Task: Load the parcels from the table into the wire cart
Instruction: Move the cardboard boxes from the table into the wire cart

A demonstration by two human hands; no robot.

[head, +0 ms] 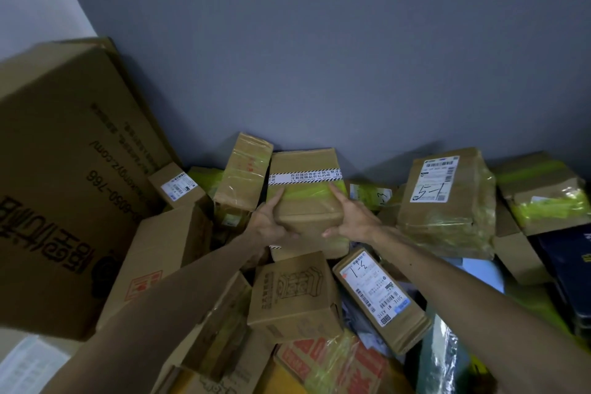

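A brown cardboard parcel with a black-and-white printed tape strip and yellow-green tape sits near the grey wall, on top of a heap of parcels. My left hand grips its left near corner, fingers along the side and thumb underneath the front edge. My right hand grips its right near corner the same way. Both arms reach forward from the bottom of the view. No wire cart is in view.
A very large carton leans at the left. Around the held parcel lie several taped boxes: one labelled 5-1 to the right, one labelled 1-3 below it, a printed box in front. The grey wall closes the back.
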